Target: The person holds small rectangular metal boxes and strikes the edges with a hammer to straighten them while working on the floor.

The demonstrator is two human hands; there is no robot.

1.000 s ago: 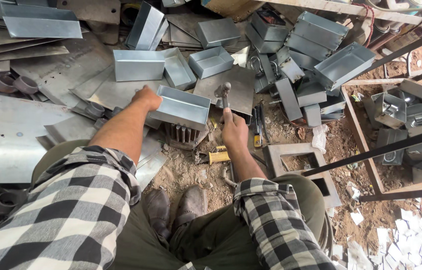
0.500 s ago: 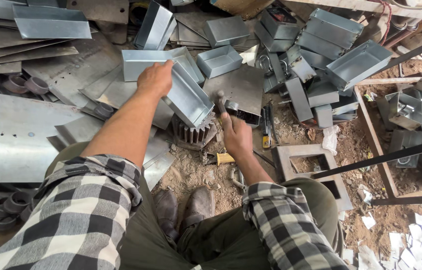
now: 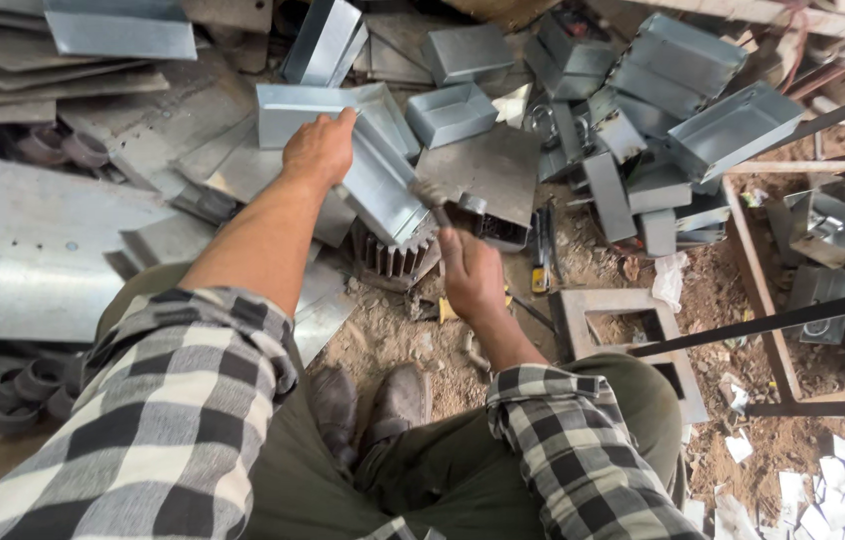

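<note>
Seated low on the dirt floor [image 3: 393,330], knees spread, checked sleeves in view. Left hand [image 3: 318,150] out ahead, fingers wrapped over the upper edge of a folded sheet-metal tray [image 3: 383,190], gripping it and tilting it up on a slant. Tray resting on a ribbed, finned metal block [image 3: 393,262] just beneath, its lower end toward the right hand. Right hand [image 3: 471,275] closed tight round the handle of a hammer [image 3: 438,200], hammer head blurred, right at the tray's lower right edge; cannot tell whether touching. Flat grey plate [image 3: 488,170] lying just behind the hammer. Heap of finished galvanised trays [image 3: 693,110] piled at upper right, several open side up, some on edge. Another small tray [image 3: 448,110] just beyond the held one. Large flat sheets [image 3: 33,250] stacked on the left, dark rings [image 3: 28,385] beside them near the left knee. Grey hollow frame [image 3: 623,320] on the ground beside the right knee, yellow-handled tool [image 3: 541,265] near it. Pair of worn brown shoes [image 3: 373,405] tucked between the legs.
</note>
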